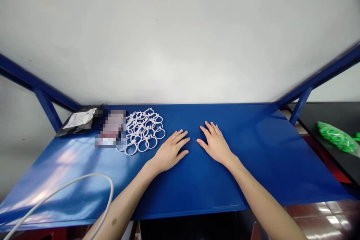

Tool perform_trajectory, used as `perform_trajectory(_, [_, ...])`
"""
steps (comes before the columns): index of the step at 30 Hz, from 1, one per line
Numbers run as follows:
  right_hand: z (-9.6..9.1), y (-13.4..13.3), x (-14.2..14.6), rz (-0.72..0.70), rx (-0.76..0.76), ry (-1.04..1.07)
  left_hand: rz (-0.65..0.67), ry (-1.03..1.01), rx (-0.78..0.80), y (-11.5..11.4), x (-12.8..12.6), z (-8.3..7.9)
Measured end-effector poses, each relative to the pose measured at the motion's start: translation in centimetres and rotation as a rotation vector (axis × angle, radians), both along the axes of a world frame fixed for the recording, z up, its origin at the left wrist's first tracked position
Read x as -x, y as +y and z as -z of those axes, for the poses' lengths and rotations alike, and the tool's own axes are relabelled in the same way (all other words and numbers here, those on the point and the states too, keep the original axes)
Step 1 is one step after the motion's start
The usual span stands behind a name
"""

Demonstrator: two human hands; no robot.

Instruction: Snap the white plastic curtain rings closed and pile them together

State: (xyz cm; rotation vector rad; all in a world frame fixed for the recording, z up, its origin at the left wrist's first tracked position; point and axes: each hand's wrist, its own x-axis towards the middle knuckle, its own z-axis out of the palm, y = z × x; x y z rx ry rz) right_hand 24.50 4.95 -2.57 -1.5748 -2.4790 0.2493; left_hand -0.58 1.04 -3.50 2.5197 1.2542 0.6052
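Observation:
Both hands lie palm down on the blue tabletop with nothing in them. My left hand has its fingers stretched out and slightly spread, just right of a pile of white plastic rings. Each ring seems to carry a small clip or hook at one point. My right hand rests a short way to the right, fingers spread and pointing away from me. The two thumbs face each other across a gap of blue surface.
Left of the rings is a pixelated rectangular item, and beyond it a black plastic parcel with a white label. A white cable loops over the front left. Blue frame braces flank the table. On a dark surface at right lies a clear bag of green pieces.

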Motion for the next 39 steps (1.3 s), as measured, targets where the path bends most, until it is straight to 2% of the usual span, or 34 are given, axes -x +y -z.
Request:
perform_trajectory(9, [-0.7, -0.2, 0.2, 0.009, 0.016, -0.029, 0.002, 0.014, -0.003, 0.0, 0.0, 0.0])
perform_trajectory(13, [-0.5, -0.1, 0.1, 0.004, 0.010, -0.026, -0.015, 0.018, -0.068, 0.0, -0.1, -0.2])
perform_trajectory(15, [-0.3, -0.1, 0.1, 0.003, 0.010, -0.022, -0.068, 0.027, -0.143, 0.0, -0.1, -0.4])
perform_trajectory(18, [-0.2, 0.0, 0.1, 0.008, 0.007, -0.007, -0.219, 0.078, -0.245, 0.0, 0.0, -0.7])
perform_trajectory(21, [-0.3, -0.1, 0.1, 0.009, 0.011, -0.008, -0.323, 0.164, -0.274, 0.2, 0.4, -0.8])
perform_trajectory(23, [-0.4, -0.1, 0.1, 0.007, 0.014, -0.016, -0.283, 0.175, -0.266, 0.2, 0.5, -0.9])
perform_trajectory(30, [-0.6, -0.2, 0.2, -0.016, -0.022, 0.006, 0.148, -0.021, -0.164, -1.1, -1.1, -1.3])
perform_trajectory(34, [-0.6, -0.3, 0.3, -0.069, -0.026, 0.069, 0.235, -0.082, -0.214, -1.7, -1.8, -1.3])
perform_trajectory(36, [-0.6, -0.3, 0.3, -0.080, -0.031, 0.088, 0.177, -0.082, -0.283, -1.7, -1.7, -1.3])
perform_trajectory(39, [-0.6, -0.3, 0.3, -0.084, -0.028, 0.109, -0.111, -0.023, -0.380, -1.1, -1.2, -1.3])
